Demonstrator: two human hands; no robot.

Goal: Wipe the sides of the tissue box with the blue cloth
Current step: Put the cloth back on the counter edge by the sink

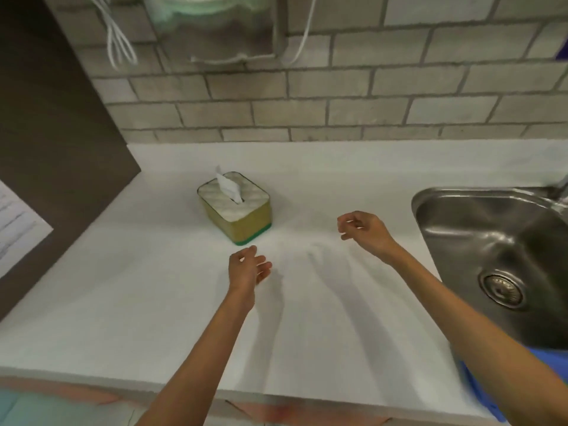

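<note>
Two bare arms reach out over a flat white surface (153, 302). Close to the front edge on the right, a soft blue cloth (485, 392) lies on the surface, and the right arm hides most of it. It sits just in front of the shiny metal sink (479, 241), which has a round drain at its bottom.

The left hand (246, 272) hangs above the surface with nothing in it. Its fingers (264, 267) are spread a little and loosely bent. This hand is near the front of the box but does not touch it.

The right hand (365, 230) is also empty. Its fingers (345, 224) curl down loosely and do not close on anything. It is between the box and the sink, apart from both.

A little past the left hand stands the yellow tissue box with a pale patterned top and a green strip along its bottom (236, 210). It stands upright on the surface, left of the middle and turned at an angle, so one corner points to the front. A white tissue (227, 186) sticks up out of the slot in its top.

On the left is a dark brown panel (55, 133), with a white sheet of paper (15, 219) low on it.

At the back is a wall of grey bricks (368, 96). White cords (118, 41) hang down on it. A blurry see-through holder (215, 26) is fixed up high on it.
</note>
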